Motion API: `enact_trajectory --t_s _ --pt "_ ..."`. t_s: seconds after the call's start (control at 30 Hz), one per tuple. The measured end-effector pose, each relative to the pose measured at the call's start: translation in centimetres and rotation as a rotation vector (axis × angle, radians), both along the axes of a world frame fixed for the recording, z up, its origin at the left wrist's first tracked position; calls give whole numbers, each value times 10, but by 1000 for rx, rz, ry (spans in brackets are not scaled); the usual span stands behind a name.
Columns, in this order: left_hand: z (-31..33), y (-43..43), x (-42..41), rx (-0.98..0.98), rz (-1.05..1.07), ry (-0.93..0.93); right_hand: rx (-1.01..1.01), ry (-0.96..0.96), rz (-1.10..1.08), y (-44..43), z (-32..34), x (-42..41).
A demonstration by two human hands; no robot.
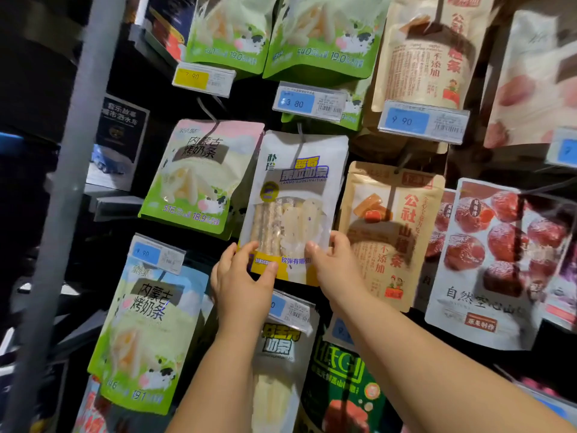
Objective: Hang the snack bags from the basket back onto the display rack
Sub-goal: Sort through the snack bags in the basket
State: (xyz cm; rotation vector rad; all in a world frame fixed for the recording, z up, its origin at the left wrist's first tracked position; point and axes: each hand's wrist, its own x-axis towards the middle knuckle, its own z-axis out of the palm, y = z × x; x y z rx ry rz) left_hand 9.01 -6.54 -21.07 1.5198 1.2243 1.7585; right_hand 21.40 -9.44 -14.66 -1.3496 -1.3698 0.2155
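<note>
White glossy pouch (296, 189), flat, with a clear window showing pale sticks inside, sits mid-rack, top at a wire peg (300, 132). Your left hand (242, 276) and right hand (335, 264) pinch its bottom corners, fingers (340, 242) curled on it. Green pouch (193, 176) left, tan kraft pouch (390, 229) right.
</note>
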Motion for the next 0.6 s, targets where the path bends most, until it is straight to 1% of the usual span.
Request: enact_trajectory --t_s 0.13,0.3,0.37,0.5,0.6 --pt "7 -13 4 40 24 37 18 20 -26 -14 0 7" --pt "17 -35 19 116 20 100 64 87 2 -49 -11 23" --pt "22 -47 31 159 -40 98 84 80 -19 -70 -14 39" --pt "34 -83 77 203 -236 99 100 105 -84 -127 -17 82" --pt "34 -126 122 234 -392 127 75 39 -214 -175 -23 121"
